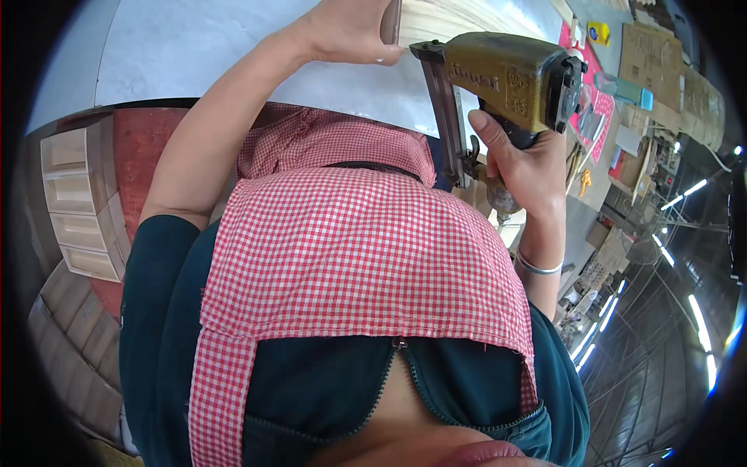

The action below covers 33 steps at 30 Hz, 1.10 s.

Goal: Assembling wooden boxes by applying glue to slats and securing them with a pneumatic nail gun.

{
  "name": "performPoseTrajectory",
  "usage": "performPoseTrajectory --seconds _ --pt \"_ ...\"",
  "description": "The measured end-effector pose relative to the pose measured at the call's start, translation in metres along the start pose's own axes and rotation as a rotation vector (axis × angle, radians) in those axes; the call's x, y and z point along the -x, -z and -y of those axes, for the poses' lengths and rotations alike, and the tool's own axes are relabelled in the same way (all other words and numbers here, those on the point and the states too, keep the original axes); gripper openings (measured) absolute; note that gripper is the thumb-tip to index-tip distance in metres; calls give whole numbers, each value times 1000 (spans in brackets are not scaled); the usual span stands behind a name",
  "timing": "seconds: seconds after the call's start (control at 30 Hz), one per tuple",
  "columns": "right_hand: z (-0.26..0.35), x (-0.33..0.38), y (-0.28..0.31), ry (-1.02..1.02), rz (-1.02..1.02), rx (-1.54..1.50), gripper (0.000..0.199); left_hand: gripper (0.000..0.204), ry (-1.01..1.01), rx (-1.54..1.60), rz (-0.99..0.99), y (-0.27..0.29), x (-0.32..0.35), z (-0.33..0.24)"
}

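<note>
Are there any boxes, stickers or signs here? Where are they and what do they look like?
Cardboard boxes: top right on the bench, flat brown sheets and boxes.
Raised label on the nail gun: on its olive-gold side, held in the right hand.
Yellow round thing: top right, on the pink mat; too small to tell.
No screens show.

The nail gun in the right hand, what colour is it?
Olive-gold nail gun, seen in the head view.

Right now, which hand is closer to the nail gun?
Right. The right hand grips the nail gun's handle. The left hand presses a wooden piece beside the gun's nose.
</note>
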State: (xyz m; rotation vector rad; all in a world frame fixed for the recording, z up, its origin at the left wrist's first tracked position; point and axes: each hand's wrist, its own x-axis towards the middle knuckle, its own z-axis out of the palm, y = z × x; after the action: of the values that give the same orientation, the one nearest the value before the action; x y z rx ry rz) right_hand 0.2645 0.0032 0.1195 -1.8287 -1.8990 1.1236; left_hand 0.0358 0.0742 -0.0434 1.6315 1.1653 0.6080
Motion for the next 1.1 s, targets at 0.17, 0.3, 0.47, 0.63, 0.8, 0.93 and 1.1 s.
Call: performPoseTrajectory --seconds 0.17,0.3,0.47,0.63,0.8,0.93,1.1 --pt "5 -1 -2 -52 15 25 27 64 43 -2 29 1 1 -5" --pt "6 -2 -2 -74 21 20 27 66 35 1 13 1 3 -4" --pt "9 -6 -1 -65 29 45 27 74 0 -4 -15 2 6 -5" --pt "17 -16 6 -15 30 83 29 89 -61 22 -61 5 12 -3" --pt "23 -33 10 40 43 135 31 97 -97 88 -165 1 22 4" --pt "23 -43 8 80 76 178 33 97 -55 147 -271 -4 35 12" --pt "23 -48 8 123 107 167 33 97 -35 182 -370 -9 46 28"
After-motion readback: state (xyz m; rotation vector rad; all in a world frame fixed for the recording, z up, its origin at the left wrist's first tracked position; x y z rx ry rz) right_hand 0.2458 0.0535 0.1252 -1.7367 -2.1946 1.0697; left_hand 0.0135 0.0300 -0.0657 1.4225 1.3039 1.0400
